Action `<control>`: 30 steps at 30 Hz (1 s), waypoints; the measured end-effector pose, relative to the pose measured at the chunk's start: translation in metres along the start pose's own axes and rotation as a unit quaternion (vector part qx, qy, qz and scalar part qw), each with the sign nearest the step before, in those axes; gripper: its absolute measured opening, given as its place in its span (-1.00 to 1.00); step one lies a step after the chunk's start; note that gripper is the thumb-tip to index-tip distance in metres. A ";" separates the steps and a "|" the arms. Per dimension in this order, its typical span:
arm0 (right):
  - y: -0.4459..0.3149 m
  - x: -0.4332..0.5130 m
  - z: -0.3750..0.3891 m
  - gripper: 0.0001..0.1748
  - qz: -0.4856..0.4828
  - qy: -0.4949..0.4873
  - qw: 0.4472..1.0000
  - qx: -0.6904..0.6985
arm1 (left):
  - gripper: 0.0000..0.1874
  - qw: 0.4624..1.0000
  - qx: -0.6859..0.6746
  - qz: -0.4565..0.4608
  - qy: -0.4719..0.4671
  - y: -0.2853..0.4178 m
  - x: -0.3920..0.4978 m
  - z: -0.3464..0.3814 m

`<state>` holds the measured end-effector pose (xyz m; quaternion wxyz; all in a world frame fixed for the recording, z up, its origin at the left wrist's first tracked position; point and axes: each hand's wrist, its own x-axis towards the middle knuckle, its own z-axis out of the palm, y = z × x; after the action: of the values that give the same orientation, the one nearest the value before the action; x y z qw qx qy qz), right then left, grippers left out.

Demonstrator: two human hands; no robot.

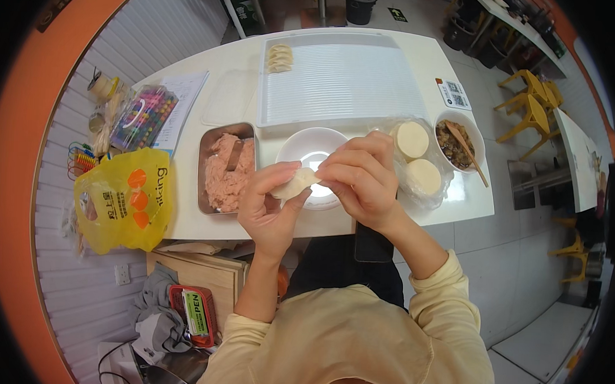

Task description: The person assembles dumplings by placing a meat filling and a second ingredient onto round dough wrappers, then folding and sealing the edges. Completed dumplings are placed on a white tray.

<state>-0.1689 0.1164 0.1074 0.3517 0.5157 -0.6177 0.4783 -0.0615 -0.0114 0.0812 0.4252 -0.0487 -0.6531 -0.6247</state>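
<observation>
Between my two hands is a folded dumpling [296, 184], held above a white bowl [301, 141]. My left hand [269, 206] grips its body between thumb and fingers. The fingertips of my right hand [364, 178] pinch its right end. Left of the bowl, a steel pan [200, 173] holds pink minced meat [224, 181] with a flat utensil stuck in it. To the right lie two stacks of round dumpling wrappers [412, 140] on clear plastic film [442, 196]. Several finished dumplings [280, 58] sit in the far left corner of a white ribbed tray [341, 86].
At the table's right edge stands a bowl [480, 132] of dark chunky food with a wooden spoon [464, 146]. A yellow plastic bag [124, 201], a case of colored beads [143, 117] and papers [183, 101] crowd the left. A dark phone [374, 243] lies near my lap.
</observation>
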 end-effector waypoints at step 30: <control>0.004 0.001 -0.004 -0.73 0.001 -0.028 0.999 0.016 | -0.61 0.993 0.066 -0.080 -0.058 0.013 0.008 0.008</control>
<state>-0.1731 0.1203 0.1084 0.3253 0.5338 -0.6200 0.4742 -0.0626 -0.0059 0.0979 0.3373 -0.0048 -0.7182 -0.6086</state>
